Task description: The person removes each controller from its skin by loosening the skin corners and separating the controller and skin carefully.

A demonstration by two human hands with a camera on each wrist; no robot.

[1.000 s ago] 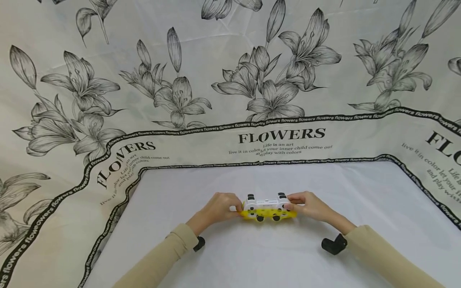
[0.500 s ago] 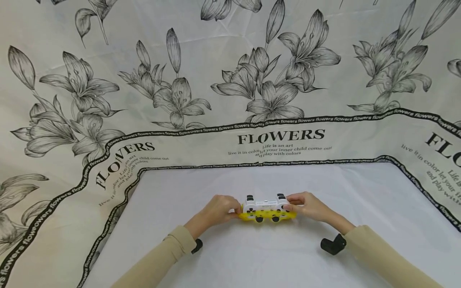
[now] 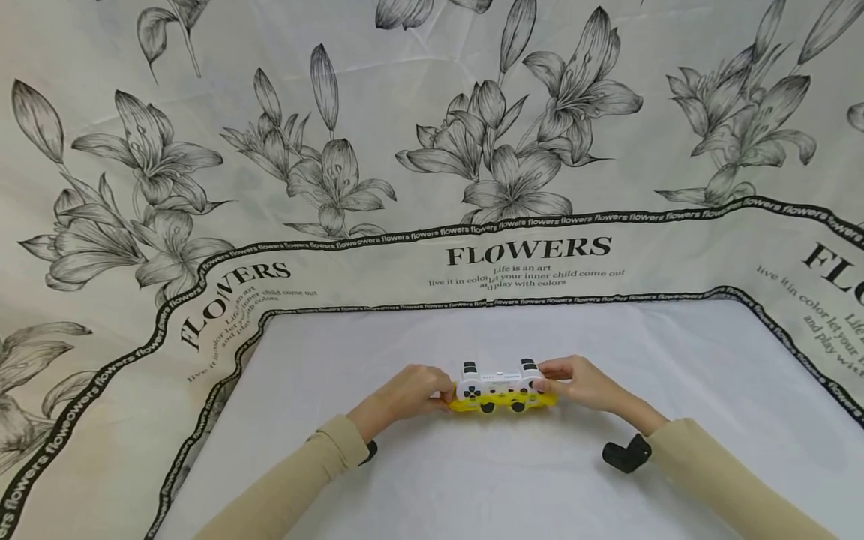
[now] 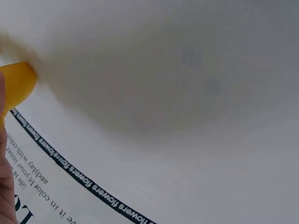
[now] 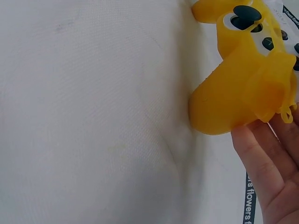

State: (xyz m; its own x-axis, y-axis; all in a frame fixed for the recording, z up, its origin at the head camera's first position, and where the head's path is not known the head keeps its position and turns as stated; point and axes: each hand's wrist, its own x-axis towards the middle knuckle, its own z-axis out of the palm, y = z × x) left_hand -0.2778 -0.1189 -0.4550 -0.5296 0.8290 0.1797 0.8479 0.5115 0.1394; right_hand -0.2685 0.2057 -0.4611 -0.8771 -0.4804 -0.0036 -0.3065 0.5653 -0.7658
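Note:
A white game controller (image 3: 498, 381) with black buttons and sticks stands in the middle of the head view. Its lower part sits in a yellow flexible cover (image 3: 499, 403), while its upper side and the directional pad lie bare. At the left end, my left hand (image 3: 408, 394) pinches the cover's edge. My right hand (image 3: 587, 386) grips the right end, thumb on the front. The right wrist view shows the cover's rounded grip (image 5: 222, 100) against the white cloth, with a loose flap folded beside it. Only a yellow end of the cover (image 4: 18, 84) appears in the left wrist view.
White cloth (image 3: 472, 480) covers the table. Behind it hangs a flower-printed curtain (image 3: 364, 202) with a black lettered border. A black wrist-worn device (image 3: 626, 454) hangs below the right wrist, and part of another shows at the left wrist.
On the controller's left side the cover's edge has come lower, so the directional pad shows white around it. My left hand has shifted very slightly; the right hand keeps its hold.

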